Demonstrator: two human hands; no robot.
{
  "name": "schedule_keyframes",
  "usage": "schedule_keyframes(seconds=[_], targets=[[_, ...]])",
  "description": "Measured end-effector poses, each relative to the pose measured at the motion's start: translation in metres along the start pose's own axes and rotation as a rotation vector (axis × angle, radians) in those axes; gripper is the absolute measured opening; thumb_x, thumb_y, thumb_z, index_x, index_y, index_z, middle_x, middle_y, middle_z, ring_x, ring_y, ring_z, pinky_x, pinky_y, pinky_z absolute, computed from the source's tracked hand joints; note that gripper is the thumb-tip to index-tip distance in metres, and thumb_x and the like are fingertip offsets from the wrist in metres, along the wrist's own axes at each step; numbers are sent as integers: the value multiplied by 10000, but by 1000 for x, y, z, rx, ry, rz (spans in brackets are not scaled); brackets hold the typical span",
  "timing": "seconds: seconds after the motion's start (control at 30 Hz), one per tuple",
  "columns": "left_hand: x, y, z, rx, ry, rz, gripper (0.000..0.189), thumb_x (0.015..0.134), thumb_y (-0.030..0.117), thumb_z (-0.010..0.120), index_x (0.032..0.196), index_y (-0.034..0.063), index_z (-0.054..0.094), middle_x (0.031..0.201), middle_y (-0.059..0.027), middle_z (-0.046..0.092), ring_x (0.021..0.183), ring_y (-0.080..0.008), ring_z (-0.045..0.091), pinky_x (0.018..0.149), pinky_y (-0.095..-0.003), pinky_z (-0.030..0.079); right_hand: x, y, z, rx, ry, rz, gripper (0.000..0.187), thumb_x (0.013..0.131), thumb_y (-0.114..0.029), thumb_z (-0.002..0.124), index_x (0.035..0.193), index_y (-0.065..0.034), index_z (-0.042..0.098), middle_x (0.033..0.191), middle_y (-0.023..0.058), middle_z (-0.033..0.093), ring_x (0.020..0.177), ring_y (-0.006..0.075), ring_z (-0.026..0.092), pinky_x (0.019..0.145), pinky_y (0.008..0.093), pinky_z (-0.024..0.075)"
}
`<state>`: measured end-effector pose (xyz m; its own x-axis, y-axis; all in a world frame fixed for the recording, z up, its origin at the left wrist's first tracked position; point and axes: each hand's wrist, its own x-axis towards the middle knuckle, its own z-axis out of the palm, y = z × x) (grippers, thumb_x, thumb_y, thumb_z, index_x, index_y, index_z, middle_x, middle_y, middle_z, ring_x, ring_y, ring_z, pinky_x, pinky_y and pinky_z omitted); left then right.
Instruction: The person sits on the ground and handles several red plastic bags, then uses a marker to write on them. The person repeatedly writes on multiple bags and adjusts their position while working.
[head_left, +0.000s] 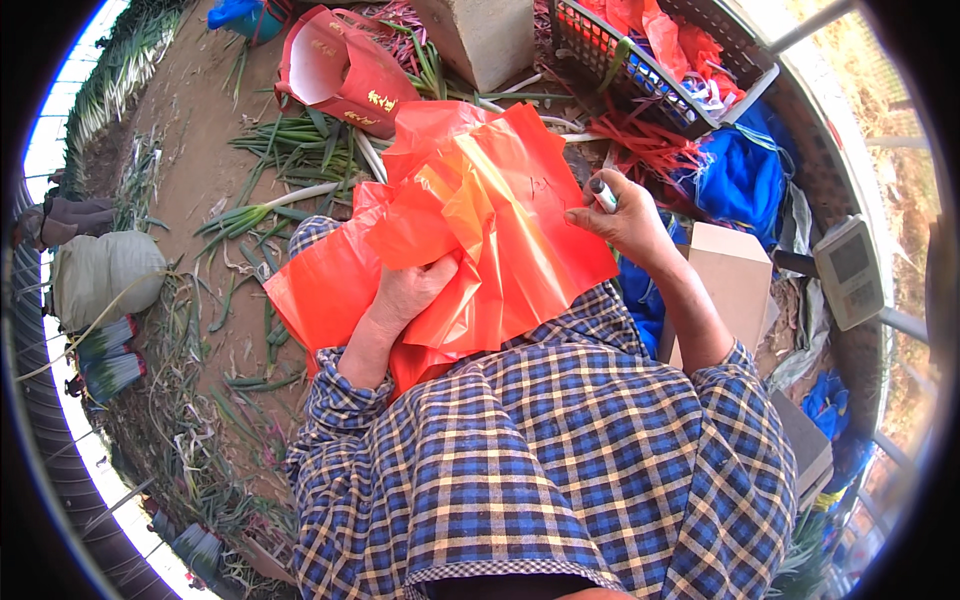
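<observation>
A stack of thin red plastic sheets or bags (517, 247) lies crumpled across my lap, over a blue checked garment (525, 435). My left hand (412, 289) grips the folds near the middle, its fingers partly hidden under the plastic. In my right hand (626, 221) is a marker pen (603, 195), held at the right side of the sheets. Dark handwritten strokes show on the red plastic just left of that hand. The pen's tip is hidden, so I cannot tell whether it touches the plastic.
Beyond my lap stand a red bag (375, 97), a concrete block (487, 45) and a black plastic crate (675, 97) holding red plastic. Green onions (300, 142) litter the soil. At right are a cardboard box (727, 277) and a scale display (849, 274); at left, a pale sack (112, 274).
</observation>
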<state>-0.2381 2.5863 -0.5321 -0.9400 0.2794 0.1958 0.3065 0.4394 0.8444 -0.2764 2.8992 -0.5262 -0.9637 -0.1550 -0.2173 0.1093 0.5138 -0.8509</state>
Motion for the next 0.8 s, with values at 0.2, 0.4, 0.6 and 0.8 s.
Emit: schedule_keyframes(seconds=[0.2,0.4,0.6,0.8], targets=[[-1,-1,2,-55,19,-22,192,829,53,663,1016,14,657,941,-100,683,854,-285,658,756,-369,523,-1,13,4,14,18,3,376,767,-266,834,891,-9,588,769,122,629,691,183,581,660,342,481],[-2,-4,1,-11,3,-28,191,829,52,662,1016,17,655,952,-103,679,859,-289,658,757,-369,523,-3,15,0,45,-25,6,319,799,-237,812,873,-10,601,714,89,609,648,155,530,627,328,465],[-1,-4,1,-25,-1,-43,198,832,57,663,1025,16,651,968,-104,680,870,-278,661,755,-365,525,-10,5,-4,66,-9,-67,217,856,-181,748,856,-6,618,658,61,574,625,109,473,589,321,446],[0,0,0,-121,1,-111,203,852,56,659,1050,13,650,970,-92,688,856,-235,665,751,-344,525,-16,-16,-11,115,-96,-90,139,864,-96,740,856,-15,627,713,-10,565,674,59,493,601,249,431]])
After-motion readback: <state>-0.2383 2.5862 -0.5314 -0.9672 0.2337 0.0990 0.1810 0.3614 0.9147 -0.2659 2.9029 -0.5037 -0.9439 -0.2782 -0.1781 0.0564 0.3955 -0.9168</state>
